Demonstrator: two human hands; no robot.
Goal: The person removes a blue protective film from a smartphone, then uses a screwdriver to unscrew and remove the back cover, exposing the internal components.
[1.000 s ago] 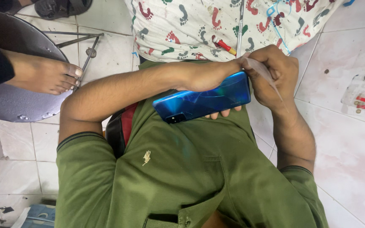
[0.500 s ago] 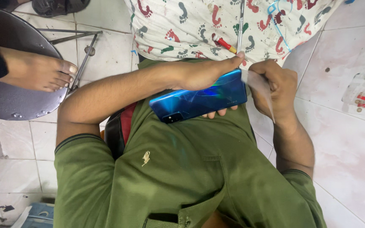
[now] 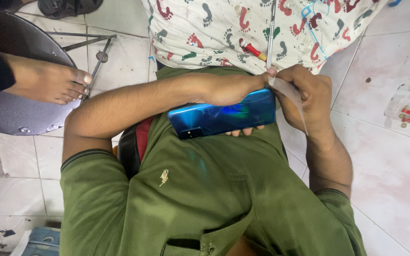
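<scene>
Blue smartphone point(image 3: 221, 117), glossy back up with fine cracks across the glass, held level against a green shirt point(image 3: 191, 199) at chest height. Left hand point(image 3: 228, 90) wrapped over its top edge, fingertips point(image 3: 245, 131) curling out beneath the lower edge, gripping the phone. Right hand point(image 3: 307, 97) closed just beside the phone's right end, pinching a thin translucent plastic strip point(image 3: 293, 97) that bends down from the corner. Slim metal tool point(image 3: 271, 33) rising from the meeting point of the two hands; which one holds it, impossible to tell. Beyond, a white cloth printed with coloured footprints point(image 3: 224, 28), a small red-handled screwdriver point(image 3: 252, 50) lying on it. Off to the left, a bare foot point(image 3: 48, 83) resting on a round grey metal seat point(image 3: 10, 109). Pale, stained floor tiles point(image 3: 385, 156) all around.
</scene>
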